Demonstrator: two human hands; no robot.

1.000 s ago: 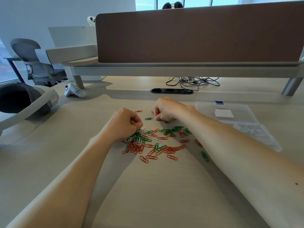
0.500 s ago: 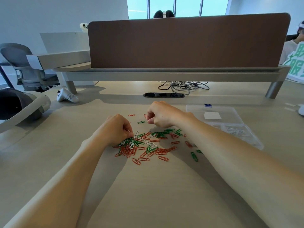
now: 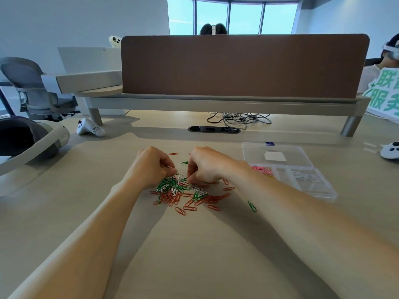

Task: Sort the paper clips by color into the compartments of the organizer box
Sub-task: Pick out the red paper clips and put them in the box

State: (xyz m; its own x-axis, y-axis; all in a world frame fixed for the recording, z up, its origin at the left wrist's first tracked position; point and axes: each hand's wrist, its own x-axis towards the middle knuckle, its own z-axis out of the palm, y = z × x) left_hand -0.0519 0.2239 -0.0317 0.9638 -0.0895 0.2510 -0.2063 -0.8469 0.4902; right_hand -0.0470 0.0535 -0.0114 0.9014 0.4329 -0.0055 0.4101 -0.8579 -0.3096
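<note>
Head view, sole entry. Desk point(image 3: 194, 255): pale wood, and everything listed is carried on it. Paper clips point(image 3: 187, 196): a loose heap of red, green and white, tangled together. The heap is laid at the centre of the desk directly before the person, so that both hands can be worked into it at once. A few strays are scattered beyond it, and one green clip point(image 3: 252, 206) is set apart just beside the right forearm. Left hand point(image 3: 151, 167): held over the left edge of the heap, its grip closed in a pinch on a pale clip point(image 3: 171, 168) at the fingertips, just above the tangle. Right hand point(image 3: 207, 167): knuckles up, fingers curled down onto the far side of the heap. Whether anything is held in this grip cannot be told, as the palm is hidden. Organizer box point(image 3: 319, 192): clear plastic, placed to the right of the heap near the right arm, its lid laid back open so that clips can be dropped in. Pink clips point(image 3: 262, 170) are seen in its left compartment and white clips point(image 3: 302, 175) in one further right. Red and green are judged not yet sorted. Also noted: a headset point(image 3: 32, 139) and a controller point(image 3: 90, 129) at the left, and cables point(image 3: 239, 120) beneath a brown partition point(image 3: 244, 65).
</note>
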